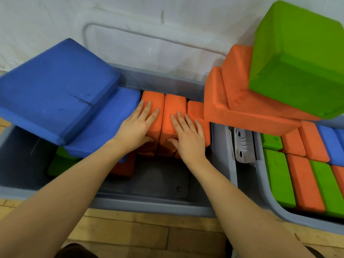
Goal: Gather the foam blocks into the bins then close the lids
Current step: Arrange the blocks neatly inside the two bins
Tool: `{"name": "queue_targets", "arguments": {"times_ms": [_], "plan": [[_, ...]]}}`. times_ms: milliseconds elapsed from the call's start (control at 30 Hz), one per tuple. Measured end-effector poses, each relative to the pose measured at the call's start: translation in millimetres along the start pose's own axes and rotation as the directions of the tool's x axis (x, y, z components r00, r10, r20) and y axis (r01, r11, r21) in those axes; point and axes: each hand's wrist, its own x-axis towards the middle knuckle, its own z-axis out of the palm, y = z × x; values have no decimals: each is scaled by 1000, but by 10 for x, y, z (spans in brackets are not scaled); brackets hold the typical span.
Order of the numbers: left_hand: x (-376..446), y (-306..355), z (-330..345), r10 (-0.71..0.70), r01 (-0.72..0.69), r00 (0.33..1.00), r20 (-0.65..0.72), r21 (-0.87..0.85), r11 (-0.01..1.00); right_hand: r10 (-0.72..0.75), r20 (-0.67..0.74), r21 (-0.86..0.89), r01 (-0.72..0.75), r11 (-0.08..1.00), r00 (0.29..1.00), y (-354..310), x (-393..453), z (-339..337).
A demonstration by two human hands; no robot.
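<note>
Both forearms reaching into grey bin (149, 203); left hand (136, 127) and right hand (188, 135) flat, fingers straight, pressing tops of orange blocks (173, 107) standing on edge inside, nothing grasped. Foam probably light, squashy, grippy; best pinched across narrow sides. Blue blocks (55, 90) overhanging left rim, green block (297, 62) stacked high over second bin (275, 211).

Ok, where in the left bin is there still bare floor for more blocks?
Bare floor shows in front of the upright orange blocks, toward the near wall. The left end under the big blue block looks partly open. The right bin is packed.
</note>
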Motion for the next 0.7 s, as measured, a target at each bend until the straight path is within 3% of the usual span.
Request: {"name": "queue_targets", "arguments": {"times_ms": [267,467,700], "plan": [[17,-25,46,69,-75,985,-158,-35,997,26,-30,-20,-27,999,999,-7,-31,54],[-73,-4,121,-38,40,997,-68,20,999,32,-11,-14,-33,999,999,-59,-7,36],[-113,40,-86,-85,75,990,115,84,994,70,200,21,-76,997,977,-158,-5,-164]]}}
